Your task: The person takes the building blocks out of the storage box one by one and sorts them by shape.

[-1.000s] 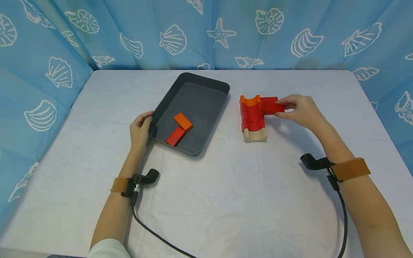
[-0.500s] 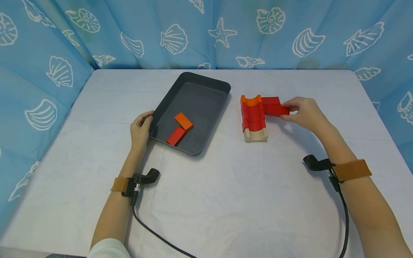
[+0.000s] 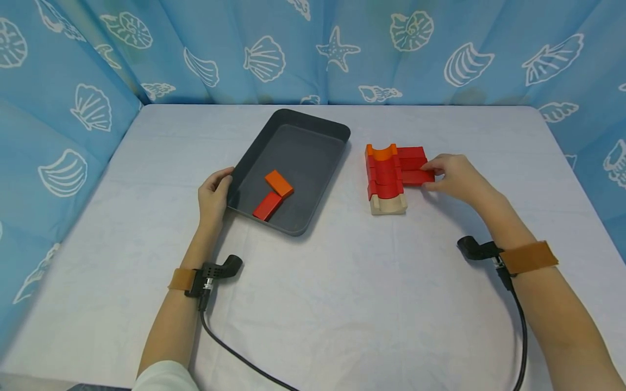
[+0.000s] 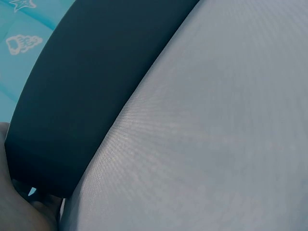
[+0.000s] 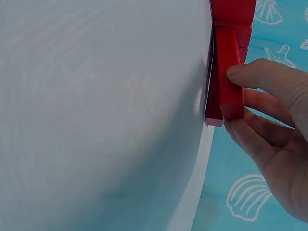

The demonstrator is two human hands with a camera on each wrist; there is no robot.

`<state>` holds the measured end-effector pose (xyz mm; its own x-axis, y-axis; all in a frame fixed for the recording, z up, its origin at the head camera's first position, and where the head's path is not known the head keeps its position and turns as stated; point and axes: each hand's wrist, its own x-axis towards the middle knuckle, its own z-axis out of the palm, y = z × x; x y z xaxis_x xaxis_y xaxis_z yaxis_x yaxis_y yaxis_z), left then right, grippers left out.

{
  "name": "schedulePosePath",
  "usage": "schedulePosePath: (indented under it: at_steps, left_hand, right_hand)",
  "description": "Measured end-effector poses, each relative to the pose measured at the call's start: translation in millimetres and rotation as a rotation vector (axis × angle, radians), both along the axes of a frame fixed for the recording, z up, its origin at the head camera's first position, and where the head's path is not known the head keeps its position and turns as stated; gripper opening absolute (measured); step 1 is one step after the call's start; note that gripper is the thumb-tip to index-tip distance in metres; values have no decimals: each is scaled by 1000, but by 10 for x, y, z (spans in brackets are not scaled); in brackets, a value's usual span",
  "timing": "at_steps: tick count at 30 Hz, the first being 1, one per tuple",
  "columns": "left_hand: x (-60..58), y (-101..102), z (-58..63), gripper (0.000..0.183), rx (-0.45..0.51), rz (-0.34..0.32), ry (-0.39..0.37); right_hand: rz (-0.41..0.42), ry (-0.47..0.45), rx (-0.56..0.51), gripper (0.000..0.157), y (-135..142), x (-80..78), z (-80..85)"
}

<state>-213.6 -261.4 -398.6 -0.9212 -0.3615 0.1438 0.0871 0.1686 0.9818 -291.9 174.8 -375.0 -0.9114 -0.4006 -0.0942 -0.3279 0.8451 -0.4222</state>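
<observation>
My right hand (image 3: 457, 176) pinches a red rectangular block (image 3: 417, 178), also seen in the right wrist view as a red block (image 5: 228, 67) between thumb and fingers. The held block's left end is at the side of a row of grooved blocks: orange (image 3: 381, 153) at the back, red (image 3: 385, 175) in the middle, pale wood (image 3: 388, 205) in front. Just behind it lie more flat red blocks (image 3: 411, 152). My left hand (image 3: 211, 201) holds the near-left rim of a dark grey tray (image 3: 313, 157); its fingers are partly hidden behind the tray wall.
Inside the tray lie an orange block (image 3: 279, 184) and a red block (image 3: 268, 206), touching at a corner. A white cloth (image 3: 352, 304) covers the table. Blue shell-print curtains (image 3: 293, 54) hang along the back and sides. Cables (image 3: 235, 353) trail from the wrist cameras.
My right hand has shifted with the red block, first slightly right, then toward the near side, and lowered it beside the grooved row. The left hand and tray have stayed put.
</observation>
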Motion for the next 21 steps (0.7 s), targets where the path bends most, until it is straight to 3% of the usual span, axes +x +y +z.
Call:
schedulePosePath:
  at_steps: [8,16,21]
  left_hand:
    - [-1,-5,3,28,8,-1,-1]
    - [-7,-9,-11,28,1,-3,6]
    - [-11,-17,-22,28,6,-8,12]
  right_hand:
    - [9,-19,-11,40,-12,-17,-24]
    - [-45,-1,-59,37,-2,-29,-52]
    - [-50,21,-57,43,17,-42,-61]
